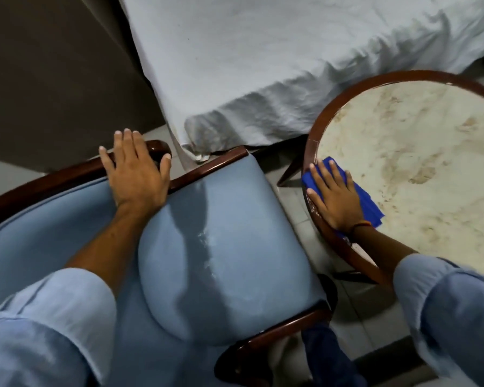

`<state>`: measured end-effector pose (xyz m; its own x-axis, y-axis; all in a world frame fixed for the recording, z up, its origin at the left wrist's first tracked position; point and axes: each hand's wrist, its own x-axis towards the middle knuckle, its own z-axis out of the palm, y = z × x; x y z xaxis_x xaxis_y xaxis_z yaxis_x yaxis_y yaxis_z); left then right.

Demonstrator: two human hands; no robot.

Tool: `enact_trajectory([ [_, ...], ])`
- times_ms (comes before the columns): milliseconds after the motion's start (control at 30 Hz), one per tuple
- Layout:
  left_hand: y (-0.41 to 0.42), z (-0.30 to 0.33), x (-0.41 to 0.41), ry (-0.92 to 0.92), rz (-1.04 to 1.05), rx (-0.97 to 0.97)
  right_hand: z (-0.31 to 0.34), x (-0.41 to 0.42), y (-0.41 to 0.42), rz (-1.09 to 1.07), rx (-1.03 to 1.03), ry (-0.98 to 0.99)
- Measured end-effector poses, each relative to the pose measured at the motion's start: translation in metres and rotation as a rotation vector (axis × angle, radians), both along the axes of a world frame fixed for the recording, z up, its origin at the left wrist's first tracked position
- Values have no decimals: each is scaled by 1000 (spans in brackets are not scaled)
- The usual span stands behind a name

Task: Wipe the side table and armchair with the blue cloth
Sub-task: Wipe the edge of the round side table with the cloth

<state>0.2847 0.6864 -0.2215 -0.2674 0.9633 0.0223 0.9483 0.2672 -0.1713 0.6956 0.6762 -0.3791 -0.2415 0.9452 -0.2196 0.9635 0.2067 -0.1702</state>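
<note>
A round side table (pixel 419 141) with a stained pale marble top and a dark wooden rim stands at the right. My right hand (pixel 334 198) lies flat on the folded blue cloth (pixel 370 203), pressing it onto the table's near-left edge. The armchair (pixel 224 247) with light blue upholstery and a dark wooden frame fills the lower left. My left hand (pixel 136 173) rests flat on the chair's far wooden armrest, fingers spread, holding nothing.
A bed with a wrinkled white sheet (pixel 263 65) hangs down just behind the chair and table. A narrow strip of tiled floor (pixel 294 208) separates chair and table. A dark wall (pixel 53 79) is at the upper left. My foot (pixel 327 356) is near the chair's front.
</note>
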Motion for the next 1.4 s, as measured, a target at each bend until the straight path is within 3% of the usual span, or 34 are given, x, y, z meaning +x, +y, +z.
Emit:
enact_trajectory([
  [267, 1, -6, 4, 37, 0, 49, -6, -25, 29, -74, 40, -23],
  [667, 5, -16, 1, 56, -15, 117, -27, 0, -89, 161, 65, -91],
  [833, 6, -18, 0, 50, -30, 139, -31, 12, -119, 142, 42, -82],
  [1400, 5, -33, -6, 60, -48, 217, -8, -34, 39, 70, -24, -58],
])
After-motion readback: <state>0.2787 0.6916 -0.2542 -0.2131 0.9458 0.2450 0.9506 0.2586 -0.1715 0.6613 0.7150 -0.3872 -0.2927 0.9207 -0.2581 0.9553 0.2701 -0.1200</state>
